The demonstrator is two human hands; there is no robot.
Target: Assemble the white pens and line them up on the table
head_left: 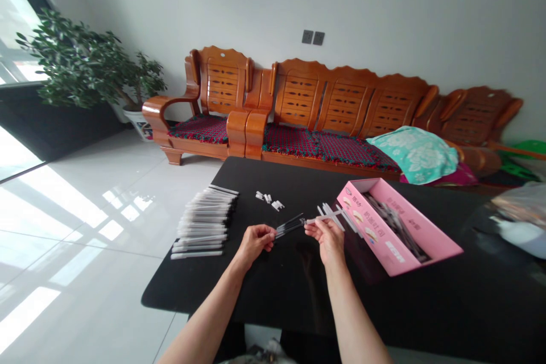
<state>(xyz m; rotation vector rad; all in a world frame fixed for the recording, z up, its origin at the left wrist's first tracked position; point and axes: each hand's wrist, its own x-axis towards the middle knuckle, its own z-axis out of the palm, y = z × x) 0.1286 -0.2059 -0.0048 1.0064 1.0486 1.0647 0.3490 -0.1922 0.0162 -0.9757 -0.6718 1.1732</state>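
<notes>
My left hand (257, 240) is closed in a pinch at the near ends of several thin dark sticks (290, 226) that look like pen refills. Whether one is between its fingertips I cannot tell. Between the fingers of my right hand (327, 235) is a whitish pen barrel (327, 216), its dark end pointing left toward the sticks. More pale barrels (352, 224) lie just right of that hand, beside a pink box (422, 227). To the left, a long row of whitish pens (202, 222) with dark ends lies side by side. Small white pieces (268, 199) rest beyond my hands.
Everything lies on a black table (260, 296). Dark slender items (396, 224) fill part of the pink box. At the right edge is a plastic bag (520, 210). A wooden sofa (298, 91) with a turquoise cloth (418, 153) stands behind, and a potted plant (98, 68) far left.
</notes>
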